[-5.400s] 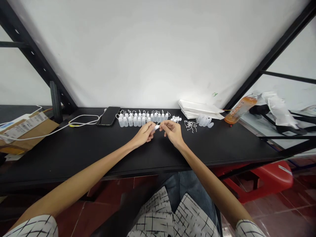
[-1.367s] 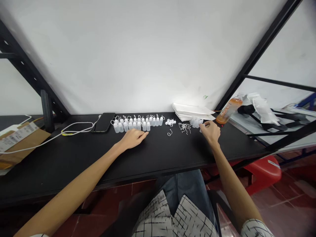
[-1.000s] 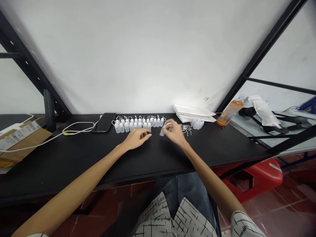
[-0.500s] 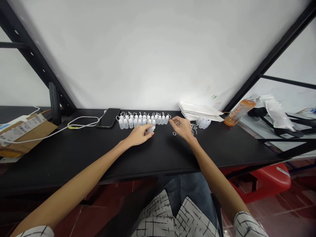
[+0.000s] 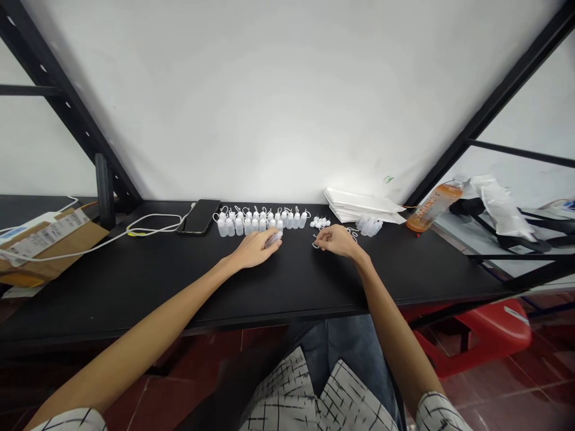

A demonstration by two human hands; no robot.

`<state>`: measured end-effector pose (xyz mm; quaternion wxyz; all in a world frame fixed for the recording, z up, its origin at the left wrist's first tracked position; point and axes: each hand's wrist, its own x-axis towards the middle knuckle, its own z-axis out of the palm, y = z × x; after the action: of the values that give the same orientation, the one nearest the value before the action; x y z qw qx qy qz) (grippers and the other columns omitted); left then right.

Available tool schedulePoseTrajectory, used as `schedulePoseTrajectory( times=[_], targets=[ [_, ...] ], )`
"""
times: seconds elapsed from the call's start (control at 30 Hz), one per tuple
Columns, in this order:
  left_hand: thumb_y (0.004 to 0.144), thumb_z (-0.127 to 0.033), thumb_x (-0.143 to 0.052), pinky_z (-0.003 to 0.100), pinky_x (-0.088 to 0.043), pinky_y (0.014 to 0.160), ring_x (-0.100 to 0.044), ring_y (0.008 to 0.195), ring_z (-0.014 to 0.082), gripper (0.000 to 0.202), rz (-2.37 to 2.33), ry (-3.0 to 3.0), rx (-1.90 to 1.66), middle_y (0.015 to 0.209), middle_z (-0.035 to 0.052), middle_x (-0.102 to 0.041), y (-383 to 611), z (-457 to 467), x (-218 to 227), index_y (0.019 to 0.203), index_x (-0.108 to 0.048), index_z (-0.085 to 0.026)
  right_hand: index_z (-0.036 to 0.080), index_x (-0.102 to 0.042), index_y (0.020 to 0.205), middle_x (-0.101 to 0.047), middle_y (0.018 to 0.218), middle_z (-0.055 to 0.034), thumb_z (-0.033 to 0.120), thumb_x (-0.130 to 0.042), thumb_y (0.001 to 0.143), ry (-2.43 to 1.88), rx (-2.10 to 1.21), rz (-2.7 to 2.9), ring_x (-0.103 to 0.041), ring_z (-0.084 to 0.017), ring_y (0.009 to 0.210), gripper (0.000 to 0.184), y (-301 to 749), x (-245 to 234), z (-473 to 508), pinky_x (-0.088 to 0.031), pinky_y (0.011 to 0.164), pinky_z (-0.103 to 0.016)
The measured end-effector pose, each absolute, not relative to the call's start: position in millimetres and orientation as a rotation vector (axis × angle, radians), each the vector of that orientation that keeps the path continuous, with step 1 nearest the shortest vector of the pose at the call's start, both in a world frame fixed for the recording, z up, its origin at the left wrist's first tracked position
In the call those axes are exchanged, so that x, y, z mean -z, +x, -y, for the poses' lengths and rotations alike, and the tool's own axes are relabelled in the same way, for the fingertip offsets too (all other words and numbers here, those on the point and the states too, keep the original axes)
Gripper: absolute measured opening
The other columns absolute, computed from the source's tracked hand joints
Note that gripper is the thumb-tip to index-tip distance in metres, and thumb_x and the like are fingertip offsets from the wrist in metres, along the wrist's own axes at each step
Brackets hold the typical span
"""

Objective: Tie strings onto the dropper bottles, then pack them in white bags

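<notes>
Now I have the right hand (image 5: 336,240) down at a white loop (image 5: 315,243), which lies to the right of the bottle rows (image 5: 251,225) and a little nearer the camera than they are; half a second ago that hand was over the white tips (image 5: 320,222), and these have come back into my view just right of the rows. Its fingertips are drawn together at the loop, but from this far off I cannot tell whether they pinch it. My left hand (image 5: 254,247) is grasping one small bottle (image 5: 273,240), tilted between thumb and fingers, just in front of the rows toward their right end; that grip matches half a second ago, while a second ago I had a bottle over in the right hand and the left held nothing. The rows are small translucent bottles with white tops, upright on the black surface (image 5: 278,284); I cannot make out anything inside them. Farther right of the rows, past some loose cords (image 5: 353,233), sits a cluster of translucent bottles (image 5: 369,225), insides also unclear to me. Well right of the rows, a drink bottle (image 5: 433,206) contains orange liquid. Well left of them, beyond the phone (image 5: 200,216), is a cardboard box (image 5: 85,239), contents hidden.
</notes>
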<state>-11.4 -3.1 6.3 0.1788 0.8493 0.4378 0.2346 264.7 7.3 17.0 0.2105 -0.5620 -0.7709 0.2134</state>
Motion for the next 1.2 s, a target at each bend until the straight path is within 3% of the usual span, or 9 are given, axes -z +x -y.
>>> schedulePoseTrajectory(
  times=[0.33, 0.53, 0.77, 0.97, 1.13, 1.2],
  targets=[
    [0.093, -0.04, -0.043, 0.025, -0.029, 0.056, -0.043, 0.053, 0.0131, 0.025, -1.227, 2.442, -0.629, 0.058, -0.0035, -0.047, -10, 7, -9, 0.097, -0.057, -0.019, 0.014, -0.066, 0.069, -0.062, 0.059, -0.0011, 0.033, -0.068, 0.071, -1.347, -0.858, 2.045, -0.056, -0.013, 0.055, 0.019, 261, -15, -5, -0.043, 0.054, -0.025],
    [0.093, -0.043, -0.044, 0.025, -0.028, 0.056, -0.046, 0.056, 0.0135, 0.029, -1.192, 2.514, -0.617, 0.061, -0.002, -0.052, -6, 8, -3, 0.092, -0.06, -0.019, 0.015, -0.06, 0.077, -0.054, 0.063, 0.002, 0.046, -0.068, 0.076, -1.142, -1.05, 1.846, -0.043, -0.007, 0.045, 0.032, 239, -21, 3, -0.031, 0.042, -0.022],
    [0.092, -0.043, -0.048, 0.024, -0.027, 0.056, -0.043, 0.054, 0.0122, 0.03, -1.137, 2.483, -0.613, 0.06, -0.0024, -0.051, -2, 12, -8, 0.09, -0.065, -0.018, 0.016, -0.058, 0.08, -0.047, 0.057, 0.0048, 0.049, -0.066, 0.081, -0.955, -1.075, 1.83, -0.044, -0.008, 0.048, 0.033, 208, -18, 8, -0.036, 0.048, -0.023],
    [0.092, -0.041, -0.048, 0.024, -0.027, 0.054, -0.04, 0.051, 0.0107, 0.03, -1.12, 2.438, -0.619, 0.057, -0.0041, -0.048, -3, 11, -8, 0.098, -0.07, -0.02, 0.016, -0.061, 0.076, -0.062, 0.088, -0.0052, 0.047, -0.069, 0.077, -0.926, -1.029, 1.859, -0.056, -0.009, 0.057, 0.033, 201, -17, 9, -0.043, 0.05, -0.024],
    [0.093, -0.042, -0.047, 0.024, -0.029, 0.055, -0.043, 0.053, 0.0111, 0.033, -1.115, 2.459, -0.623, 0.059, -0.0032, -0.051, -3, 11, -7, 0.1, -0.07, -0.019, 0.016, -0.063, 0.084, -0.059, 0.058, 0.0003, 0.044, -0.068, 0.081, -1.019, -1.084, 1.864, -0.051, -0.01, 0.048, 0.029, 204, -12, 9, -0.033, 0.041, -0.02],
    [0.093, -0.042, -0.046, 0.024, -0.03, 0.056, -0.045, 0.055, 0.0121, 0.035, -1.118, 2.455, -0.632, 0.061, -0.0022, -0.054, -3, 12, -7, 0.106, -0.07, -0.019, 0.015, -0.064, 0.086, -0.059, 0.056, 0.0007, 0.044, -0.067, 0.081, -1.037, -1.093, 1.848, -0.05, -0.01, 0.045, 0.029, 206, -11, 9, -0.031, 0.039, -0.02]
  ],
)
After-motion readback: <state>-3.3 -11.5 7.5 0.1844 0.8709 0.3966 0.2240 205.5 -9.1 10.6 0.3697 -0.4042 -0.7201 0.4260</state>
